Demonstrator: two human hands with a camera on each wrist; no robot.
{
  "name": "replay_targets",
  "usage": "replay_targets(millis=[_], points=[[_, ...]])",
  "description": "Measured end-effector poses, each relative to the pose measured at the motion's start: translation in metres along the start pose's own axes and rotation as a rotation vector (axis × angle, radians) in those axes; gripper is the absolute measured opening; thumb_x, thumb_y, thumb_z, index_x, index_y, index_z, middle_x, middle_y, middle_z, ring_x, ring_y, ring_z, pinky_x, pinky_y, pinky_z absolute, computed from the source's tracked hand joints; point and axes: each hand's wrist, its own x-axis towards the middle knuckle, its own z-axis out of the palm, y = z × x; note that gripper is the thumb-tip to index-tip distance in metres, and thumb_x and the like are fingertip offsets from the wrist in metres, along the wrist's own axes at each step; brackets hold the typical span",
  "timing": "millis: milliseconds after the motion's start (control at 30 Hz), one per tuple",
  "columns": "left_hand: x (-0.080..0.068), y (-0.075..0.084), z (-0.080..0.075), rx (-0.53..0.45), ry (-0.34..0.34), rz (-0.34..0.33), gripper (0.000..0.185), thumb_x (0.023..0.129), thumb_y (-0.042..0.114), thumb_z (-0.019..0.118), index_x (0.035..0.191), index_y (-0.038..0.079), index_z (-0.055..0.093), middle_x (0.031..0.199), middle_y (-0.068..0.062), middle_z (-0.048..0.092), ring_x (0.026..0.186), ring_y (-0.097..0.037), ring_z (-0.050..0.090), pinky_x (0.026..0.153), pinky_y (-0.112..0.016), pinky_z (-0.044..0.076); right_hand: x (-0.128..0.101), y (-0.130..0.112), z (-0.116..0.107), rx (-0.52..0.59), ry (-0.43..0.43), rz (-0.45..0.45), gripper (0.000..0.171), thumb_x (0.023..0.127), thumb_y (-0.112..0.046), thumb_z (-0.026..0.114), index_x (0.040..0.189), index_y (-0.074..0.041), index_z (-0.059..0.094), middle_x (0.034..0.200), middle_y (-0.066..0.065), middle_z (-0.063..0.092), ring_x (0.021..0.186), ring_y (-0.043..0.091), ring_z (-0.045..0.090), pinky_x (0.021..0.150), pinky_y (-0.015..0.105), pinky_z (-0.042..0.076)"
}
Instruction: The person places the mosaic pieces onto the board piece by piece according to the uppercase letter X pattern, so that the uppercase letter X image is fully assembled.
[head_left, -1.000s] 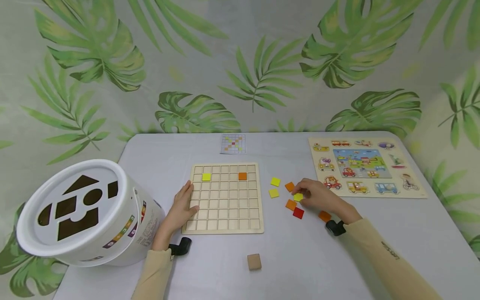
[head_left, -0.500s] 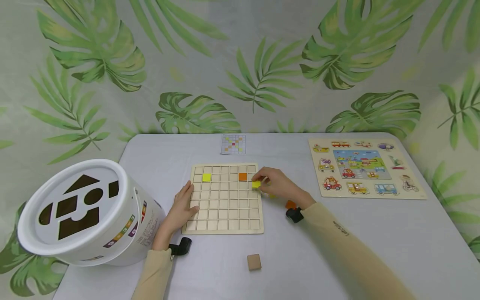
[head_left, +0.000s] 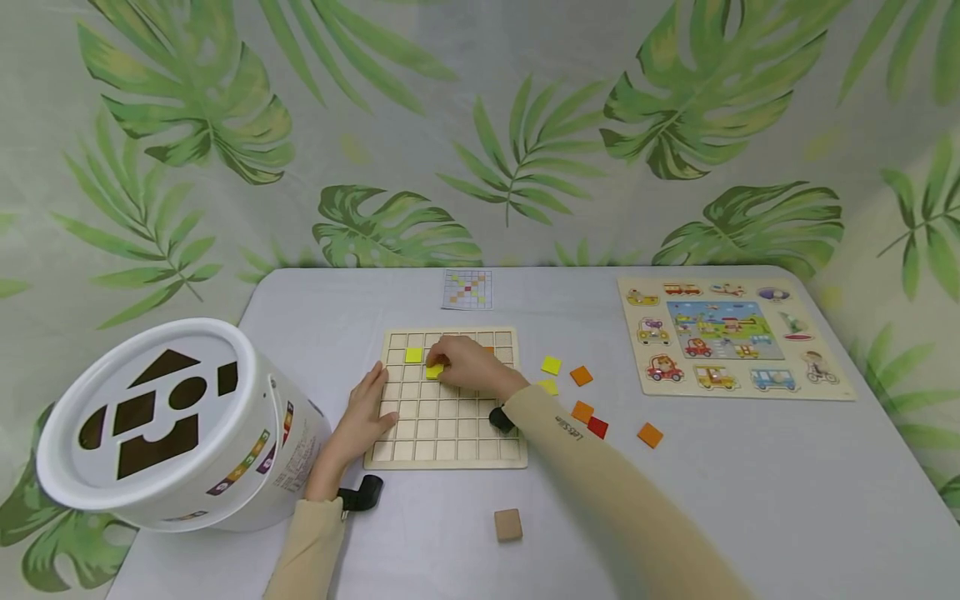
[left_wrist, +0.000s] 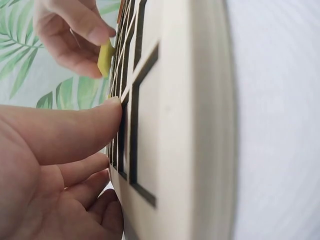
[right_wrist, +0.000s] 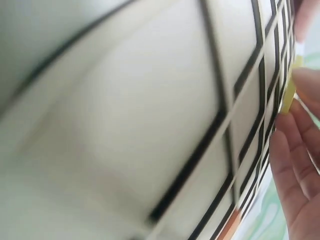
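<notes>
A wooden grid board (head_left: pixel 446 460) lies flat, with a yellow square tile (head_left: pixel 413 356) in its second row and an orange tile (head_left: pixel 489 350) partly hidden. My right hand (head_left: pixel 468 367) pinches another yellow tile (head_left: pixel 434 372) between thumb and fingers, low over the board's upper part. In the left wrist view this pinched tile (left_wrist: pixel 104 59) stands on edge, close to the grid. My left hand (head_left: pixel 362 417) rests along the board's left edge, its thumb on the top face and its other fingers extended along the side.
Right of the board lie loose yellow, orange and red tiles (head_left: pixel 597 427). A small pattern card (head_left: pixel 467 289) is behind the board, a picture puzzle (head_left: pixel 637 367) at back right. A white bucket (head_left: pixel 292 442) stands left; a wooden block (head_left: pixel 508 525) sits in front.
My right hand took a yellow tile from the loose ones and carried it left over the board, from its right edge to the upper middle. My left hand stays in place.
</notes>
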Motion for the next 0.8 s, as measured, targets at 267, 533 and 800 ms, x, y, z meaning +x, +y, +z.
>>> replay_targets(millis=[267,533,800], points=[[0.002,0.0,-0.001,0.024,-0.042,-0.084,0.07,0.08,-0.004,0.059,0.137,-0.012,0.02,0.147,-0.021,0.007,0.132,-0.038,0.004,0.103,-0.053,0.009,0.01,-0.008,0.009,-0.116,-0.003,0.012,0.025,0.077,0.002,0.059,0.097,-0.011,0.068,0.095,-0.003,0.059,0.082,0.009,0.051,0.076,0.02,0.042],[0.003,0.0,-0.001,0.021,-0.033,-0.082,0.07,0.079,-0.006,0.059,0.136,-0.014,0.02,0.147,-0.022,0.008,0.132,-0.039,0.004,0.103,-0.054,0.009,0.0,-0.002,0.001,-0.029,0.012,0.016,0.027,0.08,-0.001,0.057,0.105,-0.01,0.065,0.101,-0.001,0.06,0.09,0.01,0.053,0.081,0.022,0.042],[0.002,0.002,-0.001,-0.02,-0.043,-0.118,0.071,0.08,-0.005,0.058,0.138,-0.011,0.018,0.148,-0.019,0.005,0.133,-0.035,0.001,0.104,-0.052,0.007,-0.046,0.032,-0.038,0.197,0.11,0.068,0.024,0.082,-0.002,0.061,0.105,-0.004,0.064,0.101,0.006,0.062,0.089,0.017,0.054,0.075,0.029,0.046]])
